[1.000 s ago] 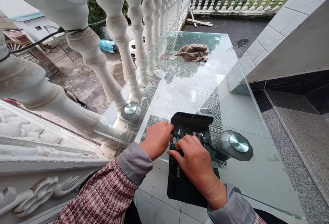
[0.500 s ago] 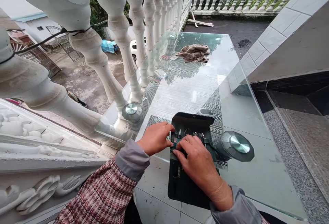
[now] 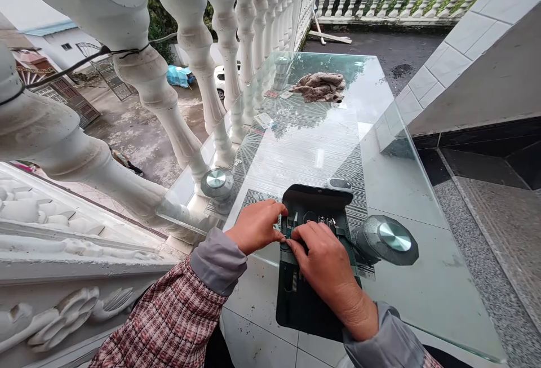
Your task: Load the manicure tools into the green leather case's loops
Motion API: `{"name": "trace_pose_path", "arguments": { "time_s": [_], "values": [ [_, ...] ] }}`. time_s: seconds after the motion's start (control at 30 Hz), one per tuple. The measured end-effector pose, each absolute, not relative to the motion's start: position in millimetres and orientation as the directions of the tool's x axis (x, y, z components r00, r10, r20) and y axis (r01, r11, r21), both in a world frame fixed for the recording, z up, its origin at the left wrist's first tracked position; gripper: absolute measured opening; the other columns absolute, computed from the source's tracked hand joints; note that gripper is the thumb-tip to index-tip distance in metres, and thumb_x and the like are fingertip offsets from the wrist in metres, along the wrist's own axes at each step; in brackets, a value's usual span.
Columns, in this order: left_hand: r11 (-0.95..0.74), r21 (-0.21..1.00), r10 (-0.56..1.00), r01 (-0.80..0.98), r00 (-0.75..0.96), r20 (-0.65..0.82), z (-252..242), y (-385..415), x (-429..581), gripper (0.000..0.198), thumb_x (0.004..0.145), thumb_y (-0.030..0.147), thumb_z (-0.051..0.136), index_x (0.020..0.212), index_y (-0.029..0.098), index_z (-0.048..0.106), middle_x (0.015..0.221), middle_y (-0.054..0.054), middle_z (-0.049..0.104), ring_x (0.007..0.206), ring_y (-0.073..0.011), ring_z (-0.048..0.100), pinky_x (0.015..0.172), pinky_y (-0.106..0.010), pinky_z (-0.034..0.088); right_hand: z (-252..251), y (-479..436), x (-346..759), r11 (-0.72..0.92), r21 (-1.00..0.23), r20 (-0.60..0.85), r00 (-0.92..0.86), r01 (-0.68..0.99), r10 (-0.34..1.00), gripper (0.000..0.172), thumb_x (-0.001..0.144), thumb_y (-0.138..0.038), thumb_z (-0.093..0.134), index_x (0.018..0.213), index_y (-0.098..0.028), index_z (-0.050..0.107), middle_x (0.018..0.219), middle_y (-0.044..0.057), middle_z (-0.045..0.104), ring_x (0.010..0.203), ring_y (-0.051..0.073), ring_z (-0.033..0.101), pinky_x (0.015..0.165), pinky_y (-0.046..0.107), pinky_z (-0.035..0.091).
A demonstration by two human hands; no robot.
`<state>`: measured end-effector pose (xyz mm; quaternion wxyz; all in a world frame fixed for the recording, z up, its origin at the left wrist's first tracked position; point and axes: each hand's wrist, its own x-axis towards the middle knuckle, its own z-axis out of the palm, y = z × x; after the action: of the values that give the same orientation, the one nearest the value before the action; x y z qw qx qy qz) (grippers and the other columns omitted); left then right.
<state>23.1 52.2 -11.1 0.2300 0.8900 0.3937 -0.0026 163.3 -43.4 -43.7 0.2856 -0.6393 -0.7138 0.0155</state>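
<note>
Case [image 3: 298, 307] points flap-first, lengthwise, at tabletop [image 3: 422, 283] far edge; I can't tell what left hand [image 3: 257, 226], right hand [image 3: 328, 264] pinch.

Two hands [image 3: 258, 226] [image 3: 328, 261] — one case [image 3: 316, 195] — one cloth [image 3: 320, 86]

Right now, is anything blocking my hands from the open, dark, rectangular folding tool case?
Nothing visible: your left hand is at the left edge of the case, and your right hand is over its middle. The crumpled brown cloth lies beyond, out of the way.
</note>
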Motion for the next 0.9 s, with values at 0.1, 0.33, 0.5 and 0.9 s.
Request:
{"name": "trace_pose_path", "arguments": {
  "time_s": [0.1,0.33,0.5,0.9],
  "values": [
    [-0.588,0.407,0.700,0.699,0.692,-0.176,-12,52,23,0.042,0.069,0.034,0.077,0.102,0.022,0.055,0.093,0.002,0.061,0.088,-0.0166,0.060,0.067,-0.024,0.042,-45,-42,163,0.174,-0.396,0.380,-0.012,0.902,0.925,0.016,0.081,-0.019,0.060,0.068,-0.019,0.051,0.067,0.000,0.053,0.068,0.016,0.043,0.061,0.027,0.031],
    [-0.579,0.407,0.707,0.707,0.683,-0.182,-12,51,24,0.045,0.067,0.033,0.079,0.103,0.023,0.055,0.092,0.003,0.062,0.086,-0.0166,0.060,0.066,-0.023,0.041,-49,-37,161,0.155,-0.334,0.453,0.014,0.930,0.892,0.023,0.088,-0.024,0.050,0.066,-0.019,0.054,0.064,0.002,0.053,0.066,0.017,0.045,0.060,0.029,0.032],
    [-0.586,0.404,0.702,0.702,0.689,-0.180,-14,51,23,0.048,0.066,0.037,0.079,0.104,0.023,0.055,0.090,0.003,0.061,0.086,-0.0165,0.059,0.066,-0.024,0.041,-45,-39,170,0.192,-0.516,0.482,0.098,0.835,0.870,0.021,0.092,-0.022,0.040,0.088,-0.019,0.061,0.078,0.004,0.059,0.074,0.016,0.053,0.069,0.028,0.040],
    [-0.596,0.397,0.706,0.698,0.691,-0.156,-15,51,23,0.049,0.066,0.034,0.078,0.107,0.022,0.055,0.091,0.002,0.062,0.086,-0.0175,0.059,0.067,-0.024,0.043,-49,-52,164,0.302,-0.130,0.476,-0.208,0.944,0.855,0.031,0.083,-0.004,0.041,0.090,-0.018,0.068,0.085,0.009,0.059,0.075,0.019,0.043,0.063,0.030,0.038]
  ]
}}
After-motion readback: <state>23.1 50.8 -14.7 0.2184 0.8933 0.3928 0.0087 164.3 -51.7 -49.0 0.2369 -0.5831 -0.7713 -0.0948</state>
